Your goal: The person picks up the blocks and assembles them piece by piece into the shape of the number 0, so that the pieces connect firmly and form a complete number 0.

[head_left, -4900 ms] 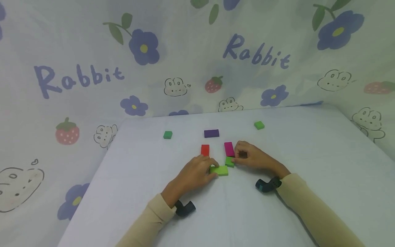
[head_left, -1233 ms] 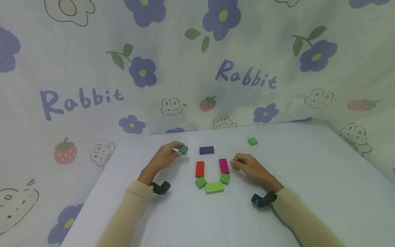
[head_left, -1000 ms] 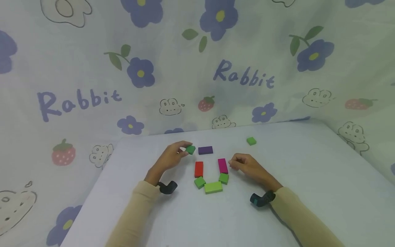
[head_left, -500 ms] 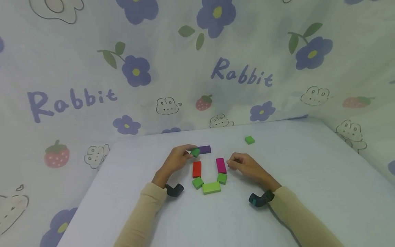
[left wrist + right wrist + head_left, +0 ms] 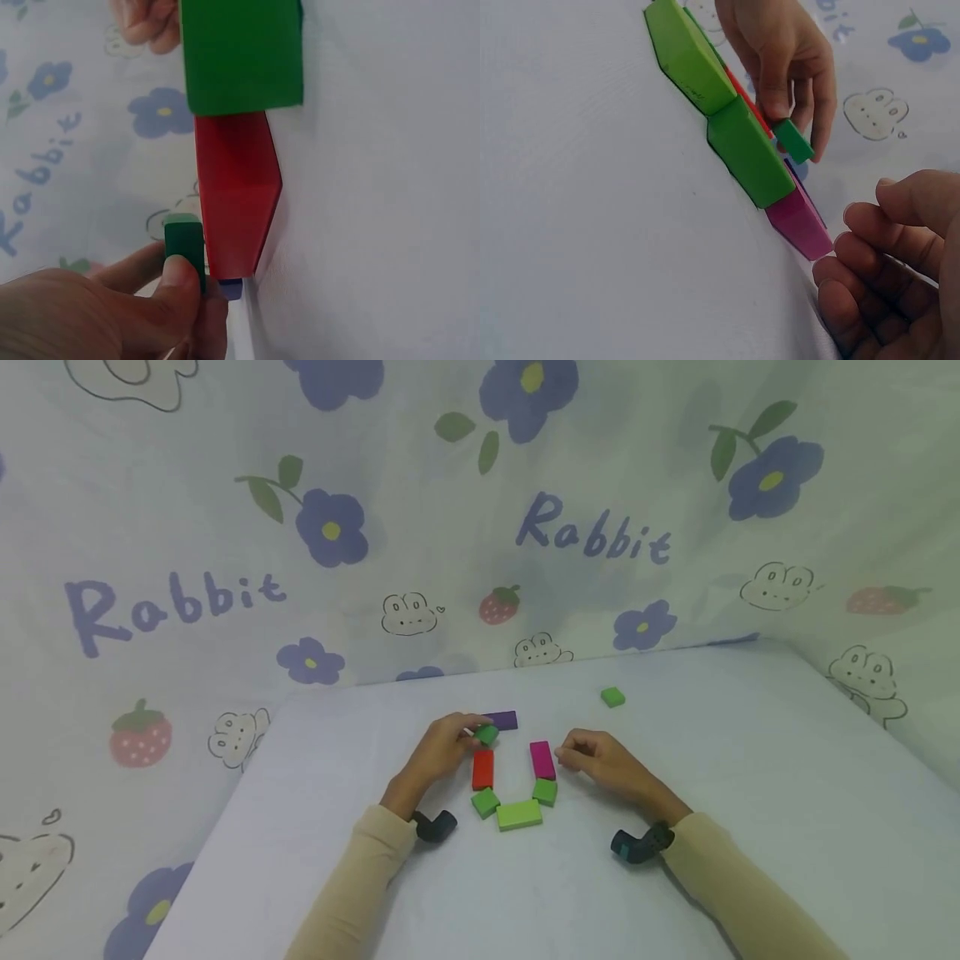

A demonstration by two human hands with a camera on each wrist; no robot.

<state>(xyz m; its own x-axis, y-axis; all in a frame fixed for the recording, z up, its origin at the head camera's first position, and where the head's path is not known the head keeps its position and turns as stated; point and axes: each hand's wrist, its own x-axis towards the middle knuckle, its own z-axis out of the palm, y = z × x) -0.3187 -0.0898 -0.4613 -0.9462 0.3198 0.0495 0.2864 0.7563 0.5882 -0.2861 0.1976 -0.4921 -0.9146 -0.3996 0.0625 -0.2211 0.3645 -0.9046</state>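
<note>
My left hand (image 5: 442, 750) pinches a small dark green square block (image 5: 184, 244) between thumb and fingers, at the far end of the red block (image 5: 483, 769). Behind it lies a purple block (image 5: 504, 721), partly covered by the fingers. My right hand (image 5: 603, 760) rests with loosely curled fingers beside the magenta block (image 5: 802, 221), holding nothing. The red and magenta blocks, two green square blocks (image 5: 485, 802) and a lime block (image 5: 519, 815) form a U that opens away from me.
Another light green square block (image 5: 612, 697) sits apart at the back right of the white table (image 5: 675, 893). A printed cloth (image 5: 420, 527) hangs behind and beside the table. Each wrist wears a dark camera (image 5: 641, 843).
My left hand has taken the dark green block from the back left and carried it right, to the red block's far end. My right hand let go of a green block earlier and now stays still.
</note>
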